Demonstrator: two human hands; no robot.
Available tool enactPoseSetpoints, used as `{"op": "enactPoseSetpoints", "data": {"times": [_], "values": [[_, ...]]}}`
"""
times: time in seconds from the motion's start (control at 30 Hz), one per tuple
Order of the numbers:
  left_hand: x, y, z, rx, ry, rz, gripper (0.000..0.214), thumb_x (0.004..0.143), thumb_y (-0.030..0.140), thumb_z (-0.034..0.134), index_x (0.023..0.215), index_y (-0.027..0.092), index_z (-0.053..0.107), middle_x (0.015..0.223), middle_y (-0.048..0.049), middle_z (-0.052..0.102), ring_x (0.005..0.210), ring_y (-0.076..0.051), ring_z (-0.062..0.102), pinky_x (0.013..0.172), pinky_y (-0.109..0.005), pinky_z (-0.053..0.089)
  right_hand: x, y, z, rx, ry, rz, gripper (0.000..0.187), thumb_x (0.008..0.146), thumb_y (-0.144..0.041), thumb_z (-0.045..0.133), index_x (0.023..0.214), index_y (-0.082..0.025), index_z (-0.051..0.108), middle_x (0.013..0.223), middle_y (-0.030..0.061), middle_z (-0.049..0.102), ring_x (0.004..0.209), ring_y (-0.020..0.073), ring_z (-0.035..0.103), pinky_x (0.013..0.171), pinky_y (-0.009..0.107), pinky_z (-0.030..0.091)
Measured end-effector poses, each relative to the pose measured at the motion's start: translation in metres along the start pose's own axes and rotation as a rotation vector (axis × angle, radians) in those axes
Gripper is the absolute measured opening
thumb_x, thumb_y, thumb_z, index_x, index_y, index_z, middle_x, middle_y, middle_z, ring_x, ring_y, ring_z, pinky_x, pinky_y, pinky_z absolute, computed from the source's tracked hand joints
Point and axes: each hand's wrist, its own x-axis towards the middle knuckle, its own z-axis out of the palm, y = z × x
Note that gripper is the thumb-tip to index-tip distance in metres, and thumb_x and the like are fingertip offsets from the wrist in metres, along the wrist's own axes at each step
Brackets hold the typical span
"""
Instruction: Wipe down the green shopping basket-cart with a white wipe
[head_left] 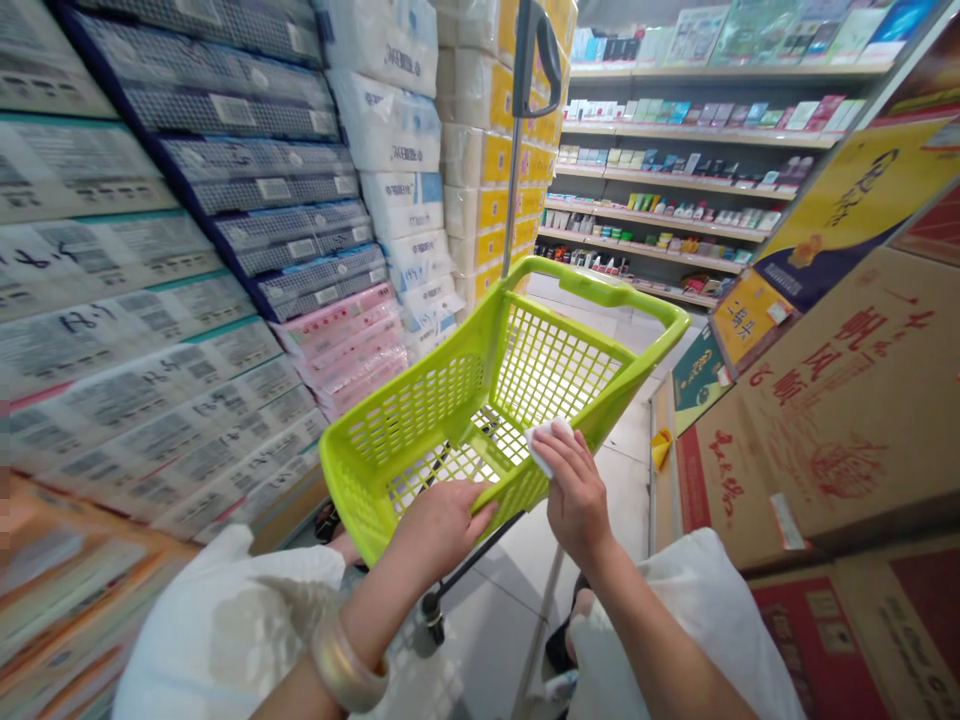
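Observation:
A lime-green plastic shopping basket with lattice walls stands on wheels in front of me. It has a tall pull handle on a metal rod. With fingers closed over the near rim, my left hand grips the basket. My right hand presses a crumpled white cloth or tissue against the near side's upper rim, further right. The cloth is partly covered by the fingers. Inside the basket I see only its slotted floor.
Stacked tissue packs and other wrapped packages rise along the left. Cardboard cartons line the right. Shelves of small boxes and bottles stand at the back. A black caster touches the tiled floor.

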Motion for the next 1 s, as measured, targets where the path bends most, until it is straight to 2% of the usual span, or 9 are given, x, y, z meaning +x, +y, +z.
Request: {"op": "enactPoseSetpoints", "data": {"times": [0.17, 0.23, 0.37, 0.43, 0.57, 0.77, 0.93, 1.0], "values": [[0.0, 0.0, 0.002, 0.055, 0.004, -0.083, 0.025, 0.091, 0.03, 0.047, 0.09, 0.017, 0.068, 0.09, -0.0106, 0.073, 0.088, -0.024, 0.067, 0.077, -0.031, 0.048, -0.005, -0.022, 0.005, 0.119, -0.199, -0.195, 0.041, 0.094, -0.008, 0.039, 0.128, -0.02, 0.059, 0.125, 0.0067, 0.068, 0.131, 0.0171, 0.052, 0.114, 0.038, 0.039], [0.0, -0.001, 0.002, 0.028, 0.012, -0.059, 0.024, 0.091, 0.03, 0.047, 0.092, 0.019, 0.068, 0.092, -0.0089, 0.073, 0.089, -0.023, 0.067, 0.079, -0.03, 0.048, -0.004, -0.017, 0.004, 0.089, -0.172, -0.167, 0.043, 0.094, -0.007, 0.038, 0.128, -0.022, 0.059, 0.125, 0.0061, 0.068, 0.131, 0.0171, 0.052, 0.115, 0.039, 0.038], [-0.001, 0.0, 0.0, -0.02, 0.014, 0.0, 0.024, 0.092, 0.028, 0.046, 0.096, 0.023, 0.068, 0.092, -0.0046, 0.073, 0.09, -0.019, 0.066, 0.081, -0.026, 0.047, -0.002, -0.001, 0.001, -0.003, -0.017, -0.008, 0.044, 0.093, -0.005, 0.039, 0.128, -0.023, 0.059, 0.124, 0.0072, 0.068, 0.132, 0.0193, 0.051, 0.116, 0.045, 0.036], [0.0, 0.0, 0.001, 0.006, 0.007, -0.014, 0.024, 0.092, 0.028, 0.046, 0.094, 0.021, 0.068, 0.091, -0.0059, 0.073, 0.088, -0.02, 0.066, 0.08, -0.027, 0.047, -0.004, -0.004, 0.003, 0.024, -0.044, -0.03, 0.042, 0.094, -0.006, 0.04, 0.127, -0.022, 0.059, 0.125, 0.0072, 0.068, 0.132, 0.0191, 0.051, 0.116, 0.044, 0.036], [0.0, 0.0, 0.002, 0.041, 0.022, -0.062, 0.023, 0.092, 0.03, 0.047, 0.093, 0.019, 0.068, 0.09, -0.0086, 0.073, 0.088, -0.023, 0.067, 0.078, -0.03, 0.048, -0.006, -0.013, 0.004, 0.101, -0.171, -0.167, 0.042, 0.093, -0.006, 0.039, 0.127, -0.02, 0.059, 0.126, 0.0063, 0.067, 0.132, 0.017, 0.05, 0.116, 0.039, 0.037], [-0.001, 0.001, 0.0, -0.019, 0.009, -0.004, 0.024, 0.093, 0.028, 0.045, 0.096, 0.023, 0.069, 0.094, -0.0047, 0.074, 0.091, -0.019, 0.067, 0.079, -0.026, 0.047, -0.004, 0.003, 0.001, 0.013, 0.0, -0.017, 0.044, 0.094, -0.006, 0.039, 0.129, -0.023, 0.058, 0.124, 0.0079, 0.068, 0.132, 0.0206, 0.051, 0.115, 0.046, 0.037], [0.0, 0.001, 0.0, 0.074, -0.008, -0.083, 0.024, 0.091, 0.031, 0.048, 0.092, 0.018, 0.068, 0.093, -0.0094, 0.074, 0.09, -0.024, 0.068, 0.077, -0.03, 0.048, -0.009, -0.017, 0.005, 0.111, -0.175, -0.176, 0.043, 0.093, -0.007, 0.038, 0.129, -0.022, 0.057, 0.126, 0.006, 0.067, 0.132, 0.018, 0.051, 0.114, 0.04, 0.039], [0.0, 0.0, 0.001, 0.073, -0.008, -0.072, 0.024, 0.092, 0.03, 0.048, 0.092, 0.018, 0.068, 0.094, -0.009, 0.074, 0.091, -0.024, 0.068, 0.077, -0.03, 0.048, -0.008, -0.014, 0.004, 0.111, -0.181, -0.181, 0.043, 0.094, -0.006, 0.039, 0.129, -0.022, 0.058, 0.126, 0.0058, 0.067, 0.131, 0.0175, 0.051, 0.114, 0.039, 0.039]]}}
